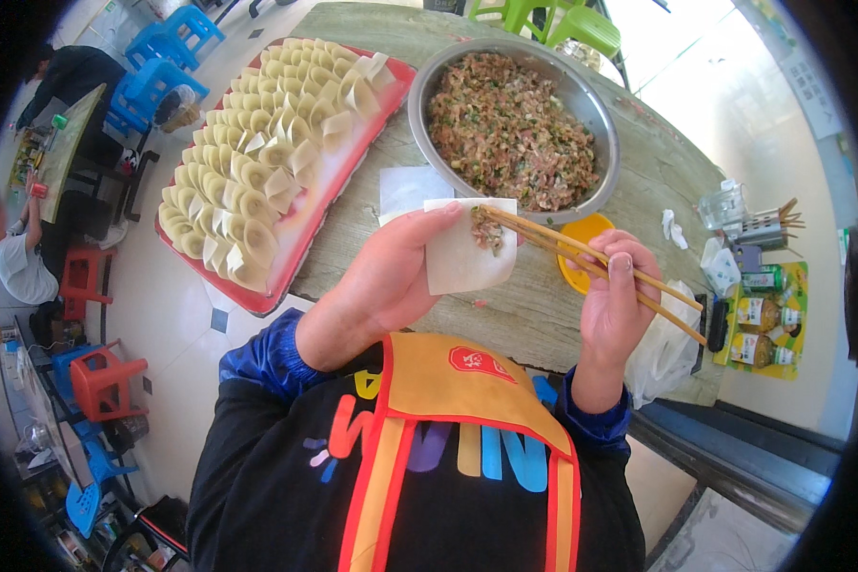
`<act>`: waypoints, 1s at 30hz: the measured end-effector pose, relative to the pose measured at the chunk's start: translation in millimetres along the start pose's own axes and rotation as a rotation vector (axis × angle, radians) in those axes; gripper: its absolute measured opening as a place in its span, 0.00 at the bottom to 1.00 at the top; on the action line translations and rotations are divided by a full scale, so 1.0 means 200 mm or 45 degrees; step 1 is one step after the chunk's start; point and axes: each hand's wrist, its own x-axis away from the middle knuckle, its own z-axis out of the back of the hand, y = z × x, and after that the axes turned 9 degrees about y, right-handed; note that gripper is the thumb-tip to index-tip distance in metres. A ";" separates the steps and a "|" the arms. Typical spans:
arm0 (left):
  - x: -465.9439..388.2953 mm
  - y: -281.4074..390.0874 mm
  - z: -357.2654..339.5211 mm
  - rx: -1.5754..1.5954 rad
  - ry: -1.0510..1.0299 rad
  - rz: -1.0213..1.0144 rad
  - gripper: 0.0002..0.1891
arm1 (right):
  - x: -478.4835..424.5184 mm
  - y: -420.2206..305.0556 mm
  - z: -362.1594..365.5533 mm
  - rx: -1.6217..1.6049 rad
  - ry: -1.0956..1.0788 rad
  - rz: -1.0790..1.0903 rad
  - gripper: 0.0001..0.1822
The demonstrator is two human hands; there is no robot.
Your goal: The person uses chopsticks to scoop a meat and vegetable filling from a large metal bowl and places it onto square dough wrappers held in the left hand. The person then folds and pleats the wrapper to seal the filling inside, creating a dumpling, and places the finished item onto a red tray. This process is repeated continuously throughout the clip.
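My left hand [393,268] holds a square dough wrapper [465,268] out flat over the table. A small dab of minced filling [487,234] sits on the wrapper's upper part. In my right hand [618,300] is a pair of wooden chopsticks [579,250], their tips touching the filling. Beyond both hands stands a steel bowl [610,161] heaped with minced meat and chopped greens [511,129]. More square wrappers [407,187] lie on the table beside the bowl, partly hidden by my left hand. A red tray [368,146] at the left carries rows of folded wontons [257,157].
Behind my right hand is a yellow bowl [579,268]. Along the table's right side are a plastic bag [668,350], a glass jug [722,207] and a chopstick holder [761,227]. A seated person [25,261] and plastic stools [107,379] are off to the left.
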 end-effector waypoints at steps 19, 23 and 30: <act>-0.01 0.00 -0.01 -0.019 -0.023 0.025 0.27 | 0.00 0.02 0.02 -0.011 0.025 -0.004 0.10; -0.01 0.00 0.00 -0.035 -0.037 0.024 0.28 | -0.01 0.02 0.03 -0.084 0.095 -0.029 0.10; -0.03 -0.02 0.01 0.009 0.025 -0.036 0.27 | -0.12 0.02 0.06 0.077 0.094 0.081 0.10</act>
